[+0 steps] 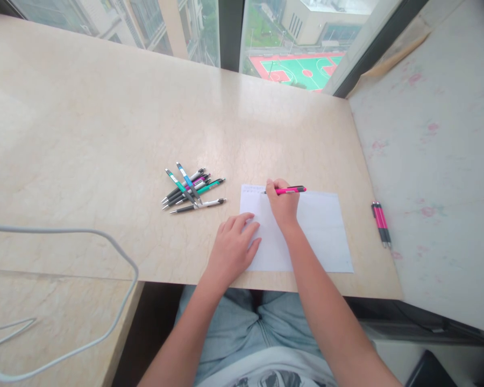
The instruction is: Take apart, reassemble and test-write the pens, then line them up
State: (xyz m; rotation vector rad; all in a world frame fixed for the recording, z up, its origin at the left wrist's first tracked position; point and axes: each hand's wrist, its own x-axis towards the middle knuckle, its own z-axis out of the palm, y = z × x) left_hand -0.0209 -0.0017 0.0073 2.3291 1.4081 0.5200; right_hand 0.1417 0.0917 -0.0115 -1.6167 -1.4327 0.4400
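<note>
My right hand is closed around a pink and black pen, its tip resting on or just over the upper left part of a white sheet of paper. Faint rows of handwriting run along the sheet's top left corner. My left hand lies flat on the paper's left edge, fingers spread, holding nothing. To the left of the sheet is a loose pile of pens in teal, blue, purple, white and black. One white and black pen lies at the pile's near side.
Two pink and black pens lie beside the flower-patterned wall on the right. A white cable loops across the left side. The marbled desk reaches back to the window, and its front edge runs just above my lap.
</note>
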